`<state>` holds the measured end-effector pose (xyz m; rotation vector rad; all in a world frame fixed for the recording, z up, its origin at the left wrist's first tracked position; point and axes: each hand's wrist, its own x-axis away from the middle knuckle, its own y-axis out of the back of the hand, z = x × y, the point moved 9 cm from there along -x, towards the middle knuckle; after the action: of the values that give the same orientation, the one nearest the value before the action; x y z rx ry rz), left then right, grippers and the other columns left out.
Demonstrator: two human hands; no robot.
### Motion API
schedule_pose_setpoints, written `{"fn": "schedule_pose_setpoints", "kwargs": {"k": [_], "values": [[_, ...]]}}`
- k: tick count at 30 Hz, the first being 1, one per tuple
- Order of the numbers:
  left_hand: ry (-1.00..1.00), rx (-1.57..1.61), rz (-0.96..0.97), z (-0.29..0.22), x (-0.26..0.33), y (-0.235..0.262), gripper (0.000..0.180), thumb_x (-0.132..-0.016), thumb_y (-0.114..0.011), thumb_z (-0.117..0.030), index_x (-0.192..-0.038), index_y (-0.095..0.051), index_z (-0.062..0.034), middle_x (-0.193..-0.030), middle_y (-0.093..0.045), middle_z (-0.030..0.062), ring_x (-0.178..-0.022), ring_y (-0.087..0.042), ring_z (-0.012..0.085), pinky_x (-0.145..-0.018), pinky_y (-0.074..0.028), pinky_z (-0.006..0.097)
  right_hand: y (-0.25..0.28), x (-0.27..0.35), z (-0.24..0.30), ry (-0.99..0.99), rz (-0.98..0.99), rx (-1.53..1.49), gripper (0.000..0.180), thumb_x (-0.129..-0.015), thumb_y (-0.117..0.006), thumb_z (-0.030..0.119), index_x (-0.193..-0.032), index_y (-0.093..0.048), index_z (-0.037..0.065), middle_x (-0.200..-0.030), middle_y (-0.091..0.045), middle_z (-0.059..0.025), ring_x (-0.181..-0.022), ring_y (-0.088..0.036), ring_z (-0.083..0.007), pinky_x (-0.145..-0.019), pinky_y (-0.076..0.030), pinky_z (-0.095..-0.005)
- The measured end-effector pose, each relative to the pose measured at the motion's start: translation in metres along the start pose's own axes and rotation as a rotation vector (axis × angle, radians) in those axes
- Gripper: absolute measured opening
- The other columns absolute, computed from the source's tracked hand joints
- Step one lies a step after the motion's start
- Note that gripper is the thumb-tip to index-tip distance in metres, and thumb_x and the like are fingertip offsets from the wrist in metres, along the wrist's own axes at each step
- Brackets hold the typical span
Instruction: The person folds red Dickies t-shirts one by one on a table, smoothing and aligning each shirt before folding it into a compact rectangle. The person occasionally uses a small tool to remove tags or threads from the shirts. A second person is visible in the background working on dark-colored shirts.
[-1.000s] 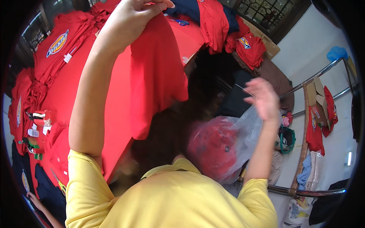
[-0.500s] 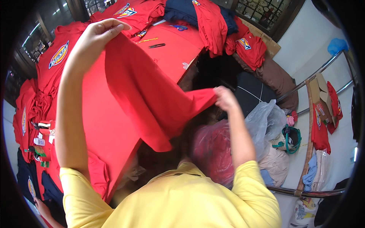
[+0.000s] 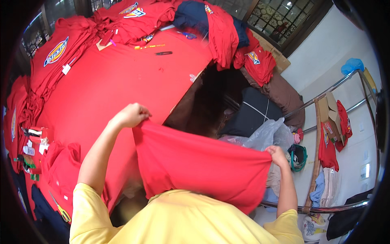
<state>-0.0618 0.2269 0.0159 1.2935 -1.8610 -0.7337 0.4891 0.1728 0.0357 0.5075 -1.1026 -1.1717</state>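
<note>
Both hands have lowered, stretching the red shirt flat between them.

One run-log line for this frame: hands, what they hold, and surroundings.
left hand: grips one top corner of red shirt | right hand: grips other corner | shirt: spread wide, hanging | beyond: red table

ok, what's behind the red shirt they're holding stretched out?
The red shirt, gripped by the left hand and right hand, hides most of what lies beyond it. Above its top edge show a clear plastic bag, a dark bundle and the red table.
</note>
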Motion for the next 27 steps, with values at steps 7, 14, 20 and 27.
{"fn": "schedule_pose_setpoints", "kwargs": {"k": [7,14,20,27], "values": [[-0.536,0.284,-0.980,-0.144,0.137,0.260,0.026,-0.092,-0.044,-0.012,-0.105,-0.064,-0.0006,-0.094,-0.065,0.0022,-0.087,-0.056,0.0103,-0.080,-0.046,0.026,0.216,0.195,0.130,0.529,-1.356,-0.352,0.024,-0.097,-0.052,0.021,-0.108,-0.062,0.001,-0.090,-0.064,-0.0062,-0.074,-0.062,-0.0145,-0.060,-0.051,-0.0228],[-0.276,-0.330,-0.389,-0.033,0.083,0.094,0.017,-0.086,-0.059,-0.008,-0.100,-0.067,-0.0035,-0.073,-0.065,0.0104,-0.068,-0.063,0.0250,-0.069,-0.052,0.035,0.002,-0.021,0.020,-0.018,0.172,0.645,0.023,-0.096,-0.053,0.019,-0.109,-0.060,0.001,-0.087,-0.065,-0.0033,-0.069,-0.059,-0.0110,-0.055,-0.045,-0.0225],[-0.039,0.664,-0.466,0.026,0.158,0.137,0.020,-0.092,-0.060,-0.016,-0.101,-0.067,0.0011,-0.089,-0.067,0.0020,-0.086,-0.060,0.0096,-0.081,-0.047,0.024,0.116,-0.021,0.137,0.430,-0.226,-0.589,0.018,-0.094,-0.057,0.019,-0.104,-0.061,0.004,-0.084,-0.064,0.0017,-0.067,-0.055,-0.0050,-0.047,-0.038,-0.0193],[-0.217,0.302,-1.631,0.039,0.367,0.332,0.035,-0.097,-0.053,-0.027,-0.117,-0.060,0.0005,-0.110,-0.061,0.0077,-0.102,-0.055,0.0165,-0.091,-0.039,0.028,0.176,-0.002,0.394,1.338,-0.044,-1.277,0.024,-0.095,-0.056,0.011,-0.117,-0.057,0.003,-0.104,-0.066,-0.0086,-0.097,-0.064,-0.0202,-0.087,-0.052,-0.0352]]}}
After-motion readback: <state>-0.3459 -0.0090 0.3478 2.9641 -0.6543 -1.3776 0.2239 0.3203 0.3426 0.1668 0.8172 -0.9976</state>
